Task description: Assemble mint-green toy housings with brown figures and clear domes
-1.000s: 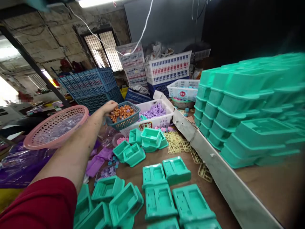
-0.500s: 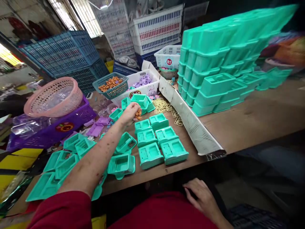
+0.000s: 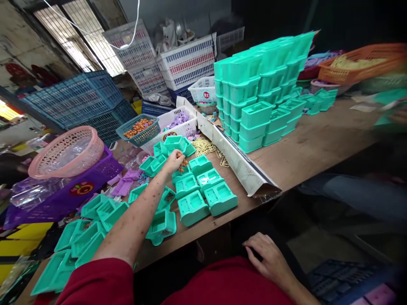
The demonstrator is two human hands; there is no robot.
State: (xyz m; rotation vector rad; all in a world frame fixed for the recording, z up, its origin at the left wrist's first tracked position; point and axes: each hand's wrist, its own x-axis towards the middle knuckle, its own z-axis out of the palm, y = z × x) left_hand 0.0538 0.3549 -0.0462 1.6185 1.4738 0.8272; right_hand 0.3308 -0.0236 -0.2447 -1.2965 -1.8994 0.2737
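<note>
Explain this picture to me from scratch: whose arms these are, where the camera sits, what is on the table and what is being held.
There is no machine here. A person wears a camera on the head, so you look forward and down along their own arms in red sleeves.

The left hand reaches out over the wooden table and is closed on a handful of small orange pieces, right above a group of green plastic trays. The right hand rests on the lap, holding nothing.

Farther back a small blue basket holds more orange pieces, beside a white basket of purple parts. A pink basket sits to the left, and a tall stack of green trays stands to the right.
</note>
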